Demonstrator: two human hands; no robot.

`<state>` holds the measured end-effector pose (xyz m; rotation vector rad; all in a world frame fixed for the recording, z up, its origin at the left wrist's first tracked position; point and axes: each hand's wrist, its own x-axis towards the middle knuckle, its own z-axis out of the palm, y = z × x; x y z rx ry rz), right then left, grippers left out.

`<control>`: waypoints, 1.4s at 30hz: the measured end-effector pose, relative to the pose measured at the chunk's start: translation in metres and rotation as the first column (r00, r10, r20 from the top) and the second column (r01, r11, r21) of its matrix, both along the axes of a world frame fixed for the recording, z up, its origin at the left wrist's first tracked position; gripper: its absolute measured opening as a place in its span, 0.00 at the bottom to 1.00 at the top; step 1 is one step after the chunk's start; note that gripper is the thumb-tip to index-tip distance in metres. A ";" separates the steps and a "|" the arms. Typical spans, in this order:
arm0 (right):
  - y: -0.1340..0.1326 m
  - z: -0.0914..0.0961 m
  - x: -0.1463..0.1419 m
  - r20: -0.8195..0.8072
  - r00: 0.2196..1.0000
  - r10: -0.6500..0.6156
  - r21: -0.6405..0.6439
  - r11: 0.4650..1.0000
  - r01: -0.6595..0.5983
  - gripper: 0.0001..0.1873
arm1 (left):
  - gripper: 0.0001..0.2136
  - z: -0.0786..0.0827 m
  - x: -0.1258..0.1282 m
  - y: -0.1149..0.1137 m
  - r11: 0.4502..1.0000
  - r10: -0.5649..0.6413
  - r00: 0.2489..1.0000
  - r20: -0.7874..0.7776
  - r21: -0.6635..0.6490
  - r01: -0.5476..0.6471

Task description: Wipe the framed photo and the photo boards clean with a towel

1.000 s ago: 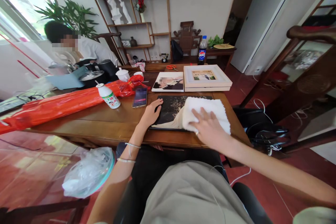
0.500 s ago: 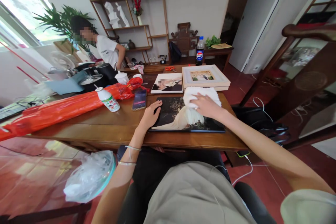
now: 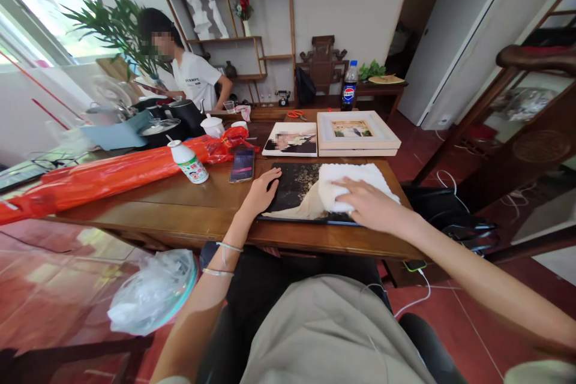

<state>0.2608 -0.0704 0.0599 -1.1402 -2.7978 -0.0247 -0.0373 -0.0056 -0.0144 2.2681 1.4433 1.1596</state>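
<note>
On the table in front of me lies a dark photo panel with a pale, flowing dress printed on it. My left hand rests at its left edge, fingers stretched out and holding nothing. Over the right part of the panel my right hand presses a white cloth down, its fingers extended across the cloth. The cloth hides much of the print there. Behind the panel are a smaller photo print and a white picture frame stacked on another piece.
A phone, a white-and-green drink bottle and a long red plastic-wrapped bundle lie to the left. Orange scissors and a cola bottle stand farther back. Another person is at the far left.
My right hand has moved the white cloth toward me and to the right over the panel, covering more of the dress. My left hand has stayed at the left edge.
</note>
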 end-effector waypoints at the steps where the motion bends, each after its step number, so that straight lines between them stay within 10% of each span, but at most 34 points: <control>1: 0.021 -0.002 0.002 0.005 1.000 0.024 0.033 0.999 -0.024 0.22 | 0.15 0.000 0.000 0.000 1.000 -0.003 1.000 0.003 0.000 0.003; 7: 0.072 -0.009 0.006 0.056 0.998 -0.004 0.157 0.988 -0.005 0.21 | 0.15 0.000 0.001 -0.001 1.000 -0.005 1.000 0.020 0.006 0.005; 17: -0.071 -0.008 -0.038 0.126 0.981 0.148 0.101 0.982 -0.161 0.15 | 0.16 0.000 0.002 -0.001 1.000 -0.001 1.000 0.011 0.001 0.001; 28: 0.068 -0.011 -0.053 0.003 1.000 -0.025 0.134 0.991 0.024 0.23 | 0.16 -0.002 0.001 -0.001 1.000 -0.008 1.000 -0.010 0.014 0.008; 37: -0.047 -0.025 -0.087 0.005 0.985 0.173 0.130 0.976 -0.172 0.16 | 0.16 0.001 0.002 -0.002 1.000 -0.016 1.000 0.017 0.002 0.016; 42: -0.015 -0.018 -0.087 -0.037 0.981 0.190 0.091 0.978 -0.187 0.19 | 0.16 0.000 0.001 0.000 1.000 -0.017 1.000 0.008 -0.006 0.017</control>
